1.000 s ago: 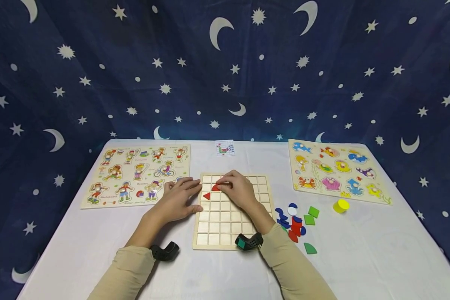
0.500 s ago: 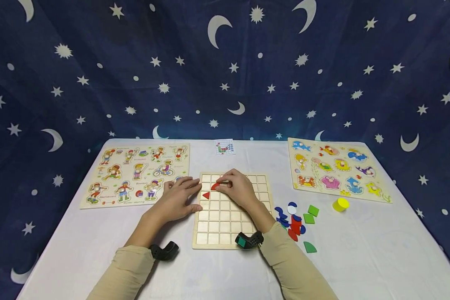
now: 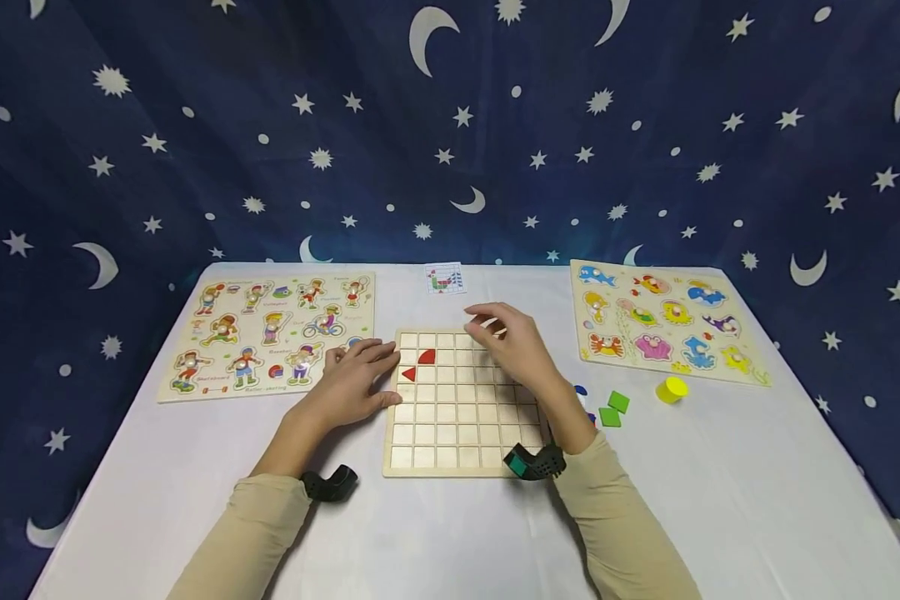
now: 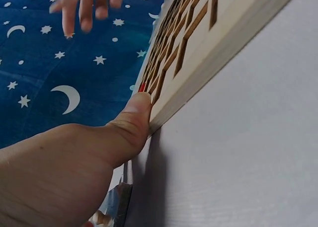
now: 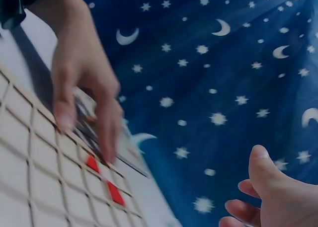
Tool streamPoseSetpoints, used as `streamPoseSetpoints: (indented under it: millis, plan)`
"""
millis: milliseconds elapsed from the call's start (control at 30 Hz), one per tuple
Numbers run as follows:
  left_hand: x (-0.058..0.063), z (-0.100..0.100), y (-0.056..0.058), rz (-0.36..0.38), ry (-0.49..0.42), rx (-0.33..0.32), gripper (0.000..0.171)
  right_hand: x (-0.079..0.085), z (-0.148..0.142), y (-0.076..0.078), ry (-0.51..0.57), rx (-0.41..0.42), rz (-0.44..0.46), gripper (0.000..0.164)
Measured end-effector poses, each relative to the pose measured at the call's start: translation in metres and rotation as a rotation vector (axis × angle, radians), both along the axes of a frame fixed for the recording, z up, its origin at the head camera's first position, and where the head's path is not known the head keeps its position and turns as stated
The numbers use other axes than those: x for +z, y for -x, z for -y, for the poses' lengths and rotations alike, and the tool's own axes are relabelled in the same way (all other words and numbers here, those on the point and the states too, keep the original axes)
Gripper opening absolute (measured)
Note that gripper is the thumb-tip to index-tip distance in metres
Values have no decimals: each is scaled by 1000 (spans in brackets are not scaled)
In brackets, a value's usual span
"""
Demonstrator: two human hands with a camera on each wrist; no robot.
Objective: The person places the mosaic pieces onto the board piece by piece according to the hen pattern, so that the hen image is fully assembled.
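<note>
- Head view: the board (image 3: 447, 435) lies flat on the table (image 3: 450, 550), a red triangle (image 3: 409, 374) and a red quarter-circle (image 3: 427, 357) in cells near its upper left.
- Left hand (image 3: 354, 387): fingers extended, thumb apart, touching the board's left edge; pushing too hard could slide the board and jolt both red pieces.
- Right hand (image 3: 515, 343): fingers loosely bent, pinching nothing, above the board's far right.
- Right forearm (image 3: 570, 417): partly hides a blue piece (image 3: 581, 390) beside green squares (image 3: 610, 417); a low sweep could scatter them.

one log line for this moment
left hand: touching grid board edge | right hand: midair, nothing visibly held | red triangle, red quarter-circle: in separate cells
</note>
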State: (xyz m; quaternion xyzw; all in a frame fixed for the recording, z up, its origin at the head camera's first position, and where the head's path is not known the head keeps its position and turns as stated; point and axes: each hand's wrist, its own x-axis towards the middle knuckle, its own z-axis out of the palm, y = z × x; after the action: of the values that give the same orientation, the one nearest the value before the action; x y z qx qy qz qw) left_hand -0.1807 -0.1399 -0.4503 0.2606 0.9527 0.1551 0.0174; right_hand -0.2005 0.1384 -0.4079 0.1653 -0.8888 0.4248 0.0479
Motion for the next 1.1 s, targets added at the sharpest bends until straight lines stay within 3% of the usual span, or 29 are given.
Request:
streamPoseSetpoints:
  millis: [100,200,367,533,767,1100]
  plan:
    - [1,1,0,12,0,1,70,14,-26,-10,-42,-19,-9,40]
    - [1,2,1,9,3,-1,71,17,-52,-21,-124,-54,-2,41]
    - [0,2,1,2,-10,-9,70,7,-92,-41,-291,-106,50,38]
    - [-1,1,-1,6,-13,-15,70,-7,-123,-57,-422,-95,110,30]
    - [-1,1,-1,-8,-24,-5,70,-23,-135,-66,-514,-59,121,29]
    - [-2,3,-3,-16,-44,-21,69,-25,-129,-64,-594,-98,172,29]
